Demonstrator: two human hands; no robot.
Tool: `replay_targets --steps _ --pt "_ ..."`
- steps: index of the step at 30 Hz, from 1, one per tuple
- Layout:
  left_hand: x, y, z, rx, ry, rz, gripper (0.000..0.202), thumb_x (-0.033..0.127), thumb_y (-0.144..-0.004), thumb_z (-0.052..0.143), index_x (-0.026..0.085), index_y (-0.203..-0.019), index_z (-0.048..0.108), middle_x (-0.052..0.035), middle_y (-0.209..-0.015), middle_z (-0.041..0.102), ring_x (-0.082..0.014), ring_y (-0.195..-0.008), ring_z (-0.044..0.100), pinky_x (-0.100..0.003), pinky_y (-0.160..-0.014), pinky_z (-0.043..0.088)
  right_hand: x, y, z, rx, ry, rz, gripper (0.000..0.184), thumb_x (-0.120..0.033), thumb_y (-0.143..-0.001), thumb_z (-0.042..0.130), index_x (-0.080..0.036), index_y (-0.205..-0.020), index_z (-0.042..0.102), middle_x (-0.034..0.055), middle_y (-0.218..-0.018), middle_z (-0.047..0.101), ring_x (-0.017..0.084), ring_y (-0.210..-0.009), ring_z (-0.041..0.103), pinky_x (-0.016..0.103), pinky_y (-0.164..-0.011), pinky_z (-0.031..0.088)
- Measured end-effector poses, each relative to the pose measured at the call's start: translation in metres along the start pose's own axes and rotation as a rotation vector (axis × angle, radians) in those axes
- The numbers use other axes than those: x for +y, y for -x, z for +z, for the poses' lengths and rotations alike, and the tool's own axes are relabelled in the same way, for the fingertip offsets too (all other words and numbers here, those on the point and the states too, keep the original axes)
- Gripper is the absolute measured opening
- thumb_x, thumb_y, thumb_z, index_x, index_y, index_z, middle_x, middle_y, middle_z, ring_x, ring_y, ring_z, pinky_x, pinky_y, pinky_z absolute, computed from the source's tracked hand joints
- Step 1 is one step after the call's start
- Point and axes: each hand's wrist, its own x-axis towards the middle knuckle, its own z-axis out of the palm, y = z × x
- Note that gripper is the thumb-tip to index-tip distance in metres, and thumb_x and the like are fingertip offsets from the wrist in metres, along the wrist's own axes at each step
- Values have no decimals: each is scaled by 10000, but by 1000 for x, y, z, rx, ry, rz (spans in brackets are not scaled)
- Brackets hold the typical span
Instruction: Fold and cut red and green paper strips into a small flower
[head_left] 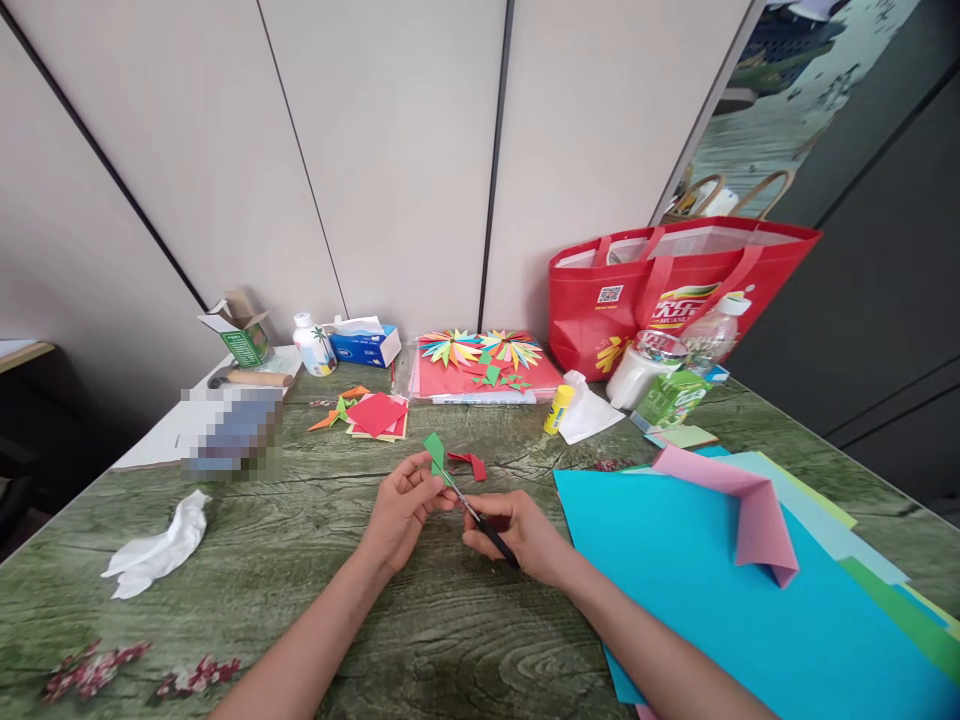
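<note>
A small folded piece of green paper (pixel 435 452) is pinched between the fingers of my left hand (pixel 405 502), above the middle of the table. My right hand (pixel 514 532) grips scissors (pixel 493 540) with dark handles. Their metal blades point up and left and meet the green paper; whether they cut through it I cannot tell. Just beyond my hands lies a folded strip of red paper (pixel 471 464). Farther back on the left is a stack of square papers (pixel 377 414), red on top, beside folded orange and green pieces (pixel 341 410).
Blue paper sheets (pixel 675 580) carry a folded pink piece (pixel 757 500) at right. Two paper pinwheels (pixel 480 350) lie at the back. A glue stick (pixel 558 410), red bag (pixel 600 300), tissue box (pixel 365 345), hammer (pixel 251 377) and crumpled tissue (pixel 161 545) surround the work area.
</note>
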Motion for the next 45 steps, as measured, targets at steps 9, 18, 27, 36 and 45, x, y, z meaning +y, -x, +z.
replay_targets --steps 9,18,27,36,45 --pt "4 0 1 -34 66 -53 315 115 -606 722 126 -877 561 25 -610 601 -90 -524 598 -164 -492 494 2 0 -1 12 -18 -35 189 -309 -702 578 -140 -642 519 -38 -587 396 67 -510 316 194 -480 248" --pt "6 0 -1 -42 127 -142 283 114 -606 714 135 -859 589 14 -653 615 -69 -523 586 -145 -504 491 -7 1 -6 -41 4 -27 209 -325 -703 576 -140 -623 520 -38 -578 386 66 -508 317 194 -480 259" --pt "3 1 -5 -36 221 -186 341 92 -592 716 137 -910 602 21 -611 618 -65 -509 586 -131 -501 490 -13 0 -7 -51 46 -43 133 -223 -699 533 -145 -597 502 -39 -568 385 73 -514 316 198 -485 254" --pt "5 -2 -4 -59 161 -140 297 93 -616 716 141 -874 578 16 -649 628 -81 -555 615 -143 -529 516 -13 1 -10 2 127 -105 86 -145 -670 527 -148 -591 493 -38 -596 417 82 -545 360 192 -504 279" --pt "4 -4 -6 -87 83 -52 304 95 -642 703 135 -907 558 19 -650 619 -89 -560 613 -164 -527 516 -8 0 -8 -15 117 -70 87 -152 -689 511 -154 -608 479 -49 -556 416 71 -500 360 180 -482 279"
